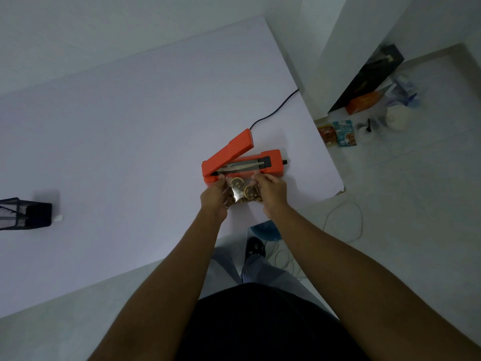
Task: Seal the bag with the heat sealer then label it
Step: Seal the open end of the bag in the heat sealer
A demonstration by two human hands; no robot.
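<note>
An orange heat sealer point(272, 162) sits near the right edge of the white table point(130, 126), its lid point(230, 152) raised. A clear plastic bag point(242, 191) holding round biscuits lies just in front of it, the bag's top edge at the sealing bar. My left hand point(214, 198) pinches the bag's left side. My right hand point(272, 192) pinches its right side near the top. No label shows.
A dark cord point(273, 110) runs from the sealer off the table's right edge. A black mesh organiser point(23, 213) stands at the far left. On the floor to the right lie boxes, packets point(343, 132) and a white cup point(397, 118). White cables point(346, 220) lie below.
</note>
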